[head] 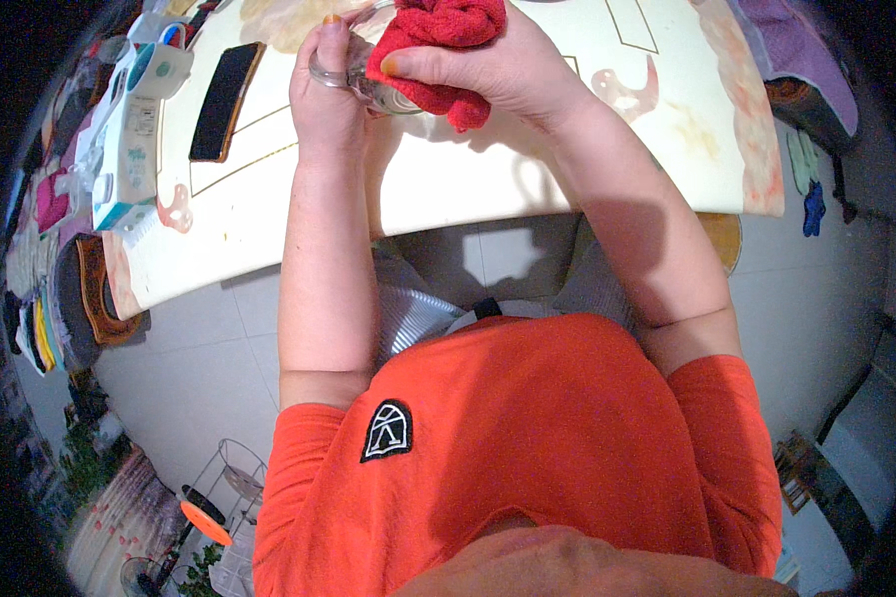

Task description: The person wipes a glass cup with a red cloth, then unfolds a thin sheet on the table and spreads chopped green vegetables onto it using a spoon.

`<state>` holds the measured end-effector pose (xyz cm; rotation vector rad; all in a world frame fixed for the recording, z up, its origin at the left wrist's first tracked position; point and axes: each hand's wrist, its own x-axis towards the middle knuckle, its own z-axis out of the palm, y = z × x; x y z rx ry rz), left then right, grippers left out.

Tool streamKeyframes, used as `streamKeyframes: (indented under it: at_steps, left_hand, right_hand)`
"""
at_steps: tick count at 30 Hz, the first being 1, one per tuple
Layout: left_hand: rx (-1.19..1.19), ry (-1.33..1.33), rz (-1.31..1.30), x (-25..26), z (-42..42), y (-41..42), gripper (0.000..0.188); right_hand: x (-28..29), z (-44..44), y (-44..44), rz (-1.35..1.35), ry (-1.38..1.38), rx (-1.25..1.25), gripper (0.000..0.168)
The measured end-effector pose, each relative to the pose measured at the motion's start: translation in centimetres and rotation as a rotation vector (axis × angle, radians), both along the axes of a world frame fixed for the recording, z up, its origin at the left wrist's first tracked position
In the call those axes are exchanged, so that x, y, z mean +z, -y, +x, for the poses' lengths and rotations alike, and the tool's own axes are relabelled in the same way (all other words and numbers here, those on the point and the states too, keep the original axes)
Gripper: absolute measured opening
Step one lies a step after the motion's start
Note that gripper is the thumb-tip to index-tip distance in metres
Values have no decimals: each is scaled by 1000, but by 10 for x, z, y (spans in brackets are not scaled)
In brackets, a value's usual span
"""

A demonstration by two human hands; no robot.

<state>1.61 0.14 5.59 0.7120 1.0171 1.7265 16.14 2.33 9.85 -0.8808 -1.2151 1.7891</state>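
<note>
At the far edge of the view, a clear glass mug (388,98) is held above the table. Its handle lies in the grip of my left hand (325,112), with the thumb pointing away from me. A red terry cloth (452,37) is bunched in my right hand (511,74) and pressed against the side of the glass. My right thumb lies over the cloth. Cloth and fingers hide much of the mug, and its far part is cut off by the top of the picture.
A black-screened smartphone (228,101) lies on the pale patterned tablecloth (463,195) to the left. Beyond it stands a white and teal carton (128,134) bearing writing. Wooden chairs flank the table, one at the left (98,298) and one with a purple cloth (814,60) at the right.
</note>
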Motion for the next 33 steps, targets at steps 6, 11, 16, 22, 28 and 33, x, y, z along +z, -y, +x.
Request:
streamKeyframes:
  at_steps: [6,11,16,22,28,33]
  left_hand:
    - [-207,4,59,-29,-27,-3,37]
    - [-319,178,108,-49,-31,-9,32]
    - [24,344,-14,-27,-4,-2,30]
    - [96,288,19,-1,13,-3,32]
    - [-87,336,-38,-19,0,-4,30]
    - [-662,612,431,-113,-70,-30,37]
  right_hand:
    - [-13,-5,-13,107,19,-50,51]
    - [-16,0,-17,172,-22,-138,43]
    - [-13,-9,-4,-102,115,-182,53]
    - [-37,-20,-6,146,-101,-102,66]
    - [-39,-10,-27,-47,-208,-227,40]
    - [-34,-15,-20,-90,-121,-192,40]
